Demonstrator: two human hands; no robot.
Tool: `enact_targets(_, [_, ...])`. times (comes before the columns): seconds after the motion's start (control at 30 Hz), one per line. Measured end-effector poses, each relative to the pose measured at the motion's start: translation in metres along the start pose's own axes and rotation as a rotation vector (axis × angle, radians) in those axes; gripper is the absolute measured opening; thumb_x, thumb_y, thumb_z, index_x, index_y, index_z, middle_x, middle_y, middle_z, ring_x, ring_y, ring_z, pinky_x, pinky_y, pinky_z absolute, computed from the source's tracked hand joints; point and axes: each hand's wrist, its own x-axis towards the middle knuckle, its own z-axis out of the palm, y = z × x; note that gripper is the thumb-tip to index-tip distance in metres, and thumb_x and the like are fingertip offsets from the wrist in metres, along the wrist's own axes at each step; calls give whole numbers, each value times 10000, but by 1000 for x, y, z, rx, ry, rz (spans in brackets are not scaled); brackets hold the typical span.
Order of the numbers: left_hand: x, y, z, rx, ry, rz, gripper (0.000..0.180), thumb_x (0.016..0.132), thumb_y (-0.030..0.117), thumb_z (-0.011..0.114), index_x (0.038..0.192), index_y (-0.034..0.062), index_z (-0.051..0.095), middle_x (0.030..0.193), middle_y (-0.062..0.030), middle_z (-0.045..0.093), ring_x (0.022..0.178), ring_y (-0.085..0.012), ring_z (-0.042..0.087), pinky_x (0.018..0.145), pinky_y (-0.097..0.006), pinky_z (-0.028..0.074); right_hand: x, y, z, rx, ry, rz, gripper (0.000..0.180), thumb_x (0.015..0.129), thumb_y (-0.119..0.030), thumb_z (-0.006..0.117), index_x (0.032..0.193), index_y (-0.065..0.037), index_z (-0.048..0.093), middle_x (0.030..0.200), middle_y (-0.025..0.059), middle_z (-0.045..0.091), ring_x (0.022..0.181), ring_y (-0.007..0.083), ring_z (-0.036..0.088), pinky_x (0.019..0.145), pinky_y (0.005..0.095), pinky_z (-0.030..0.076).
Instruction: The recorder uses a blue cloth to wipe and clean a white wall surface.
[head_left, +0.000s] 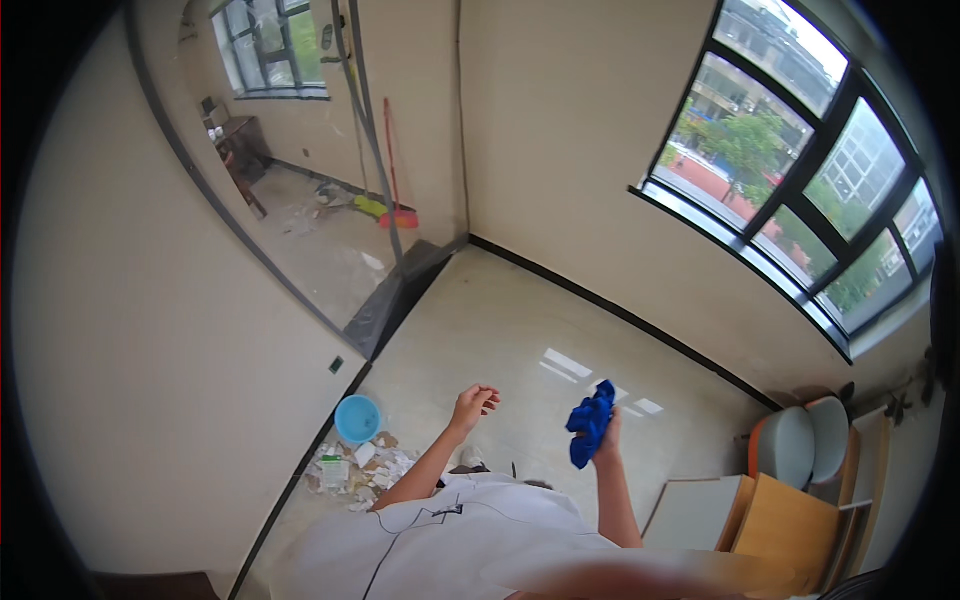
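Note:
A crumpled blue cloth is bunched in my right hand, which is wrapped round its right side and hides part of it. The cloth hangs in the air above the shiny pale floor. To the left, my left hand is raised in front of my body with its fingers loosely bent and a little apart. Nothing shows in it. Below and left of that hand, on the floor by the wall, stand a light blue bucket and a heap of paper scraps and rubbish.
A grey-framed panel, glass or mirror, fills the far left wall, with a red broom and dustpan showing there. Black-framed windows are on the right. A wooden cabinet and a grey-and-orange chair stand at the lower right.

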Motion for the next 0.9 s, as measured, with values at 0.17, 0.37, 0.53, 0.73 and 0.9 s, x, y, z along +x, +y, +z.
enact_targets(0.17, [50, 33, -63, -16, 246, -34, 201, 930, 239, 494, 976, 101, 632, 884, -18, 659, 761, -91, 599, 662, -240, 447, 77, -18, 43, -36, 41, -42, 570, 918, -612, 297, 1097, -148, 578, 883, 17, 642, 690, 162, 621, 502, 277, 479])
enact_targets(0.37, [105, 81, -150, -47, 554, 83, 187, 928, 221, 500, 973, 97, 632, 873, -23, 662, 754, -88, 595, 654, -233, 437, 190, 27, 97, -65, 92, 275, 565, 889, -613, 329, 1098, -164, 601, 933, 34, 665, 712, 199, 638, 550, 344, 512])
enact_targets(0.53, [142, 95, -212, -25, 870, 116, 204, 920, 256, 523, 980, 98, 637, 869, -13, 664, 759, -91, 591, 656, -246, 436, 329, 27, 193, -312, 39, 372, 576, 886, -587, 445, 1193, -120, 587, 1019, 51, 665, 910, 218, 642, 786, 425, 532])
enact_targets(0.73, [242, 227, -218, 76, 856, 343, 194, 966, 209, 523, 1050, 51, 599, 928, -41, 655, 861, -109, 607, 762, -241, 467, 515, -4, 364, -493, -387, 163, 482, 886, -389, 601, 1200, -25, 563, 1050, 78, 645, 920, 175, 633, 796, 287, 516])
enact_targets(0.9, [299, 340, -220, 116, 857, 436, 211, 969, 226, 513, 1073, 57, 583, 947, -52, 641, 873, -119, 589, 775, -263, 456, 588, -1, 518, -851, -662, -18, 433, 842, -260, 692, 1165, -2, 564, 996, 62, 629, 872, 126, 592, 754, 272, 483])
